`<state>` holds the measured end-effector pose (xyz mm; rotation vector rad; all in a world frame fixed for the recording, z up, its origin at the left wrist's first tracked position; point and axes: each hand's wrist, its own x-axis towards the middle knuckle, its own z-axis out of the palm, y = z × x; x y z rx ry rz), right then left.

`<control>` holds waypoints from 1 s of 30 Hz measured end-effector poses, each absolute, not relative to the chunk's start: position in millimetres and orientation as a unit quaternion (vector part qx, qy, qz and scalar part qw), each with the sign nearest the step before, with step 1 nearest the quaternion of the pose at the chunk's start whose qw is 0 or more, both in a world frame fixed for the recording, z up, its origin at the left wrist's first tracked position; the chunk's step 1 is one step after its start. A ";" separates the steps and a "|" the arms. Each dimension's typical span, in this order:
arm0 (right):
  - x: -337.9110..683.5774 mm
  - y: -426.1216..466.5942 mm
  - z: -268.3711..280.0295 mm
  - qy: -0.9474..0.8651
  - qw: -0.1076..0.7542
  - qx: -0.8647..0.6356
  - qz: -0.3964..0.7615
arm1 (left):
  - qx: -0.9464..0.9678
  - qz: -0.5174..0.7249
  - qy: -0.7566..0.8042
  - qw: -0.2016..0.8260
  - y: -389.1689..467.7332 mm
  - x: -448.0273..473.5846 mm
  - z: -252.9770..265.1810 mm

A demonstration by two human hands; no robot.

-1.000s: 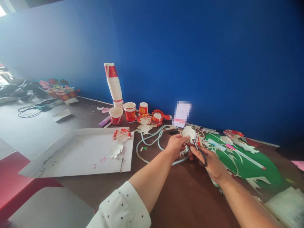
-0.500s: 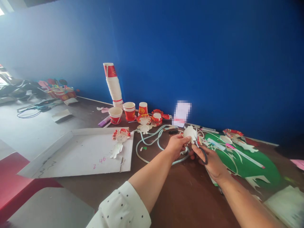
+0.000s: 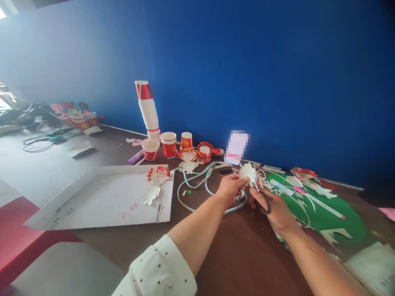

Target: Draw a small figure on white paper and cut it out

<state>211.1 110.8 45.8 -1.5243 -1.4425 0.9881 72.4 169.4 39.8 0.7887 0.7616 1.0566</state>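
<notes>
My left hand (image 3: 230,189) pinches a white paper cutout (image 3: 247,172) with a rounded outline, held above the table. In my right hand (image 3: 274,211) is a pair of scissors (image 3: 264,201) with dark handles, my fingers closed around the loops. Its blades lie at the right edge of the paper, nearly closed. Behind and left of my hands stands a paper figure (image 3: 188,162) with a red fringe. Another such figure (image 3: 158,177) rests on the white box lid. Pale blue cable (image 3: 182,201) loops on the table beside my left hand.
A white box lid (image 3: 101,205) lies at left. Red-and-white paper cups (image 3: 151,149) and a tall cup stack (image 3: 149,113) stand near the blue wall. On the right, a green sheet (image 3: 345,201) bears paper scraps and a pink-tipped marker (image 3: 321,203). A phone-like pale rectangle (image 3: 237,148) leans at the wall.
The scissor blades, spread apart at the paper's edge before, have come closer together. My left hand keeps its hold on the cutout, and the view has shifted very slightly.
</notes>
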 end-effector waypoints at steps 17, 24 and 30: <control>217.6 113.9 39.7 -0.590 0.392 -0.598 0.376 | 0.355 0.485 0.348 0.719 167.9 71.8 43.3; 217.9 114.9 38.6 -0.582 0.392 -0.607 0.373 | 0.363 0.487 0.348 0.715 169.8 72.3 39.5; 215.6 114.1 41.0 -0.580 0.404 -0.600 0.375 | 0.358 0.482 0.350 0.718 169.3 71.6 41.3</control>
